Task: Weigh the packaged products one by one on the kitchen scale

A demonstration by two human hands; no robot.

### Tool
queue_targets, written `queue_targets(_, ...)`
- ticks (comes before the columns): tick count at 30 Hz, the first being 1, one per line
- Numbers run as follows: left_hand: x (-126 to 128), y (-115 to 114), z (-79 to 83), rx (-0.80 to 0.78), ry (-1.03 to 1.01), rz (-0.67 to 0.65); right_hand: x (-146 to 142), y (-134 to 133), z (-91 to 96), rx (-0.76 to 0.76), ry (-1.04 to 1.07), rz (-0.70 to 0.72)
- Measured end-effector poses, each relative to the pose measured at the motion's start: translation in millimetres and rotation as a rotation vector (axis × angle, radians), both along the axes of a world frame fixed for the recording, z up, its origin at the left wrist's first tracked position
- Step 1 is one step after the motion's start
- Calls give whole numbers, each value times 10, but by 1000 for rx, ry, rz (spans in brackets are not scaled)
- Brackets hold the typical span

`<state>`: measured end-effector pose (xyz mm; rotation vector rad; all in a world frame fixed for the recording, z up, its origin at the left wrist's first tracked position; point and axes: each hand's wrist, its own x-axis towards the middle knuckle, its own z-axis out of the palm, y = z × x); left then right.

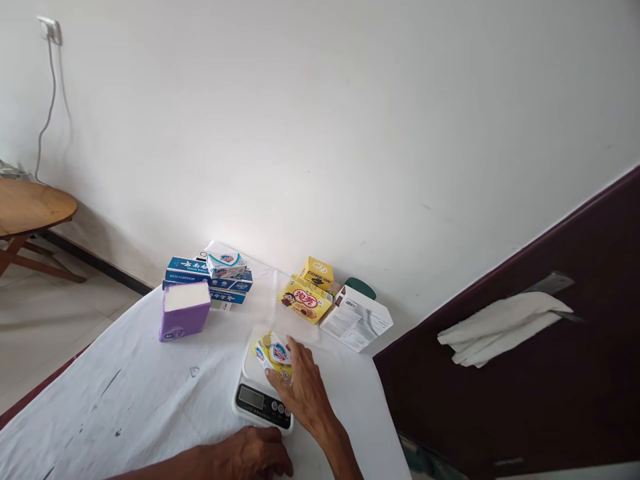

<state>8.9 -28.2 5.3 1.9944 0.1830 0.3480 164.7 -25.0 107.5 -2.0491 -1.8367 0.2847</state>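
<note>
My right hand [305, 387] grips a yellow-and-white soap box [274, 355], thumb on its near side and fingers on its right side. The box rests at a slant on the pan of a white digital kitchen scale [249, 365]. The scale's display [251, 398] looks dark, and I cannot make out a reading. My left hand [255, 452] lies on the white cloth just in front of the scale, its fingers curled in, with nothing seen in them.
At the left stand blue toothpaste boxes [231, 285], a white-and-blue soap box [226, 265] on top, and a purple tissue pack [185, 320]. Yellow snack boxes [304, 300], a white carton [356, 319] and a dark green round thing [361, 288] stand by the wall.
</note>
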Motion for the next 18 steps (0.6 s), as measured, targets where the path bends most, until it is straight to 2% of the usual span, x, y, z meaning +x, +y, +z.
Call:
queue_targets(3, -85, -21, 120, 14, -22, 15, 53, 4, 71, 65, 31, -37)
queue_targets(6, -161, -44, 201, 26, -33, 27, 30, 19, -38, 82, 41, -15)
queue_targets(8, -144, -41, 151, 14, -42, 32, -3, 24, -176, 120, 60, -8)
queue_targets(10, -69, -25, 19, -8, -37, 23, -5, 38, -276, 195, 101, 0)
queue_targets(12, 39, -5, -139, -3, -13, 14, 65, 89, -258, 269, 142, 11)
queue_targets(14, 137, 4, -260, 50, 1, 7, 228, 220, -86, 343, 150, -13)
queue_targets(16, 199, -1, -311, 118, -31, 3, 475, 462, 209, 422, 105, -82)
queue_targets(18, 226, -15, -308, 149, -92, -10, 769, 814, 541, 460, -7, -169)
